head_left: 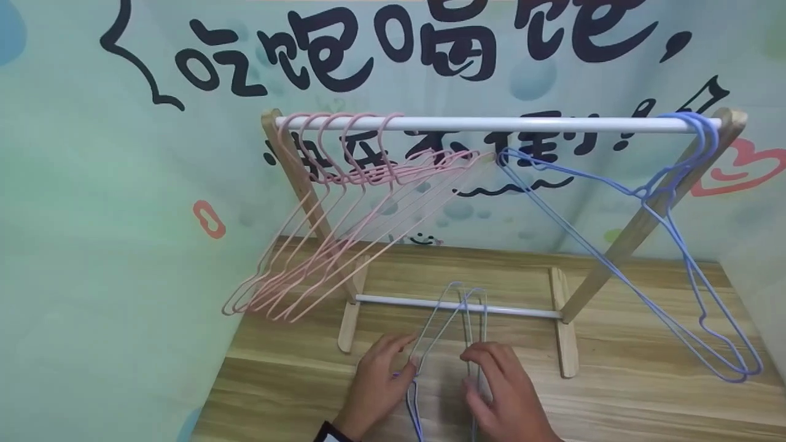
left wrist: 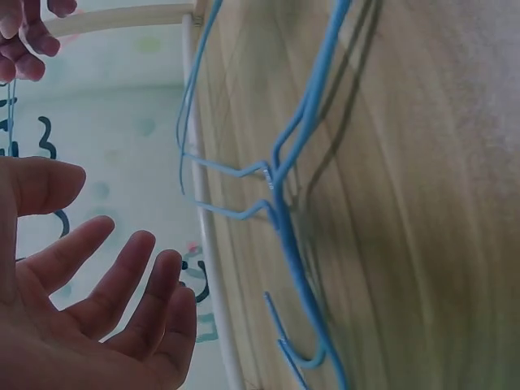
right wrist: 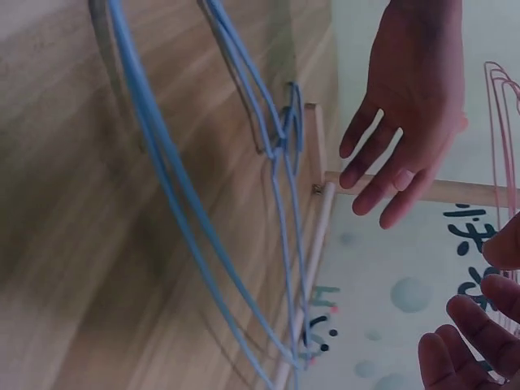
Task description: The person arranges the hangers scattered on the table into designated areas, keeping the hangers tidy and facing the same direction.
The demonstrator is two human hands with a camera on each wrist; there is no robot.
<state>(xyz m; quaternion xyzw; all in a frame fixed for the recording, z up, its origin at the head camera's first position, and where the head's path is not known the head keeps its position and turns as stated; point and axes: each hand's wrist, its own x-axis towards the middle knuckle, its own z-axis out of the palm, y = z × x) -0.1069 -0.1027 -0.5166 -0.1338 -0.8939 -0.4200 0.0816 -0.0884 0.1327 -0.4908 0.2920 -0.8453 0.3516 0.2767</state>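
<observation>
Blue wire hangers (left wrist: pixel 292 256), at least two, lie on the wooden tabletop between the two hands. In the head view their far ends reach the rack's lower bar. My left hand (head_left: pixel 381 383) is at the left side of these hangers, and in the left wrist view its fingers are spread and loosely bent, apart from the wire. On the other side is my right hand (head_left: pixel 506 393), fingers slightly bent. The right wrist view shows both hands with nothing in their fingers, raised beside the hangers.
Behind the hands stands a wooden rack with a white top bar (head_left: pixel 491 124) and a white lower bar (head_left: pixel 522 309). Several pink hangers (head_left: pixel 382 144) hang at its left end, and two blue hangers (head_left: pixel 709 132) at its right end. A printed cloth backdrop (head_left: pixel 123 245) rises behind.
</observation>
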